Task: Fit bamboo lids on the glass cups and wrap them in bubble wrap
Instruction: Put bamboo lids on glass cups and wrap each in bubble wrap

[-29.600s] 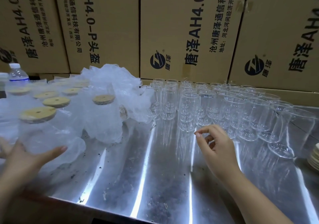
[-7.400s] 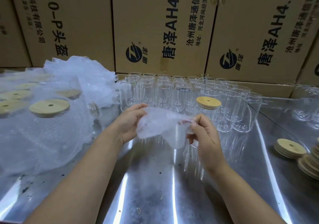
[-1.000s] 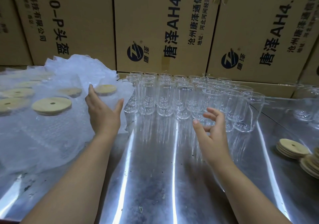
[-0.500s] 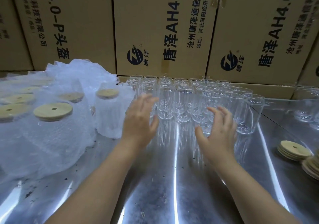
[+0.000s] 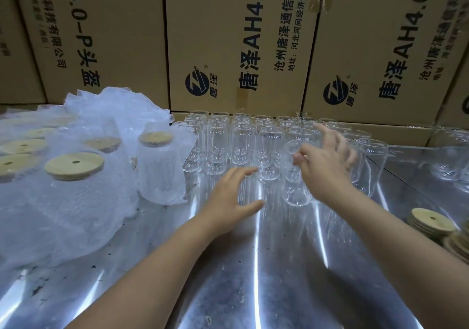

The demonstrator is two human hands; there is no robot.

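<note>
Several empty glass cups (image 5: 243, 143) stand in rows at the back of the metal table (image 5: 279, 265). One glass cup (image 5: 295, 189) stands out in front of the rows. My right hand (image 5: 327, 166) holds it near the rim, thumb across its front and fingers spread behind. My left hand (image 5: 231, 196) hovers open just left of it, over bare table. On the left, lidded cups wrapped in bubble wrap stand together; the nearest wrapped cup (image 5: 160, 174) shows its bamboo lid (image 5: 155, 139). Loose bamboo lids (image 5: 431, 223) are stacked at the right edge.
Big printed cardboard boxes (image 5: 236, 44) form a wall right behind the cups. A heap of bubble wrap (image 5: 63, 214) covers the table's left part, with another lidded cup's bamboo lid (image 5: 74, 166) on top. More glass cups (image 5: 449, 161) stand at the far right.
My left hand left the wrapped cup at the pile and came back to the middle. My right hand reached into the rows and drew one cup out toward me.
</note>
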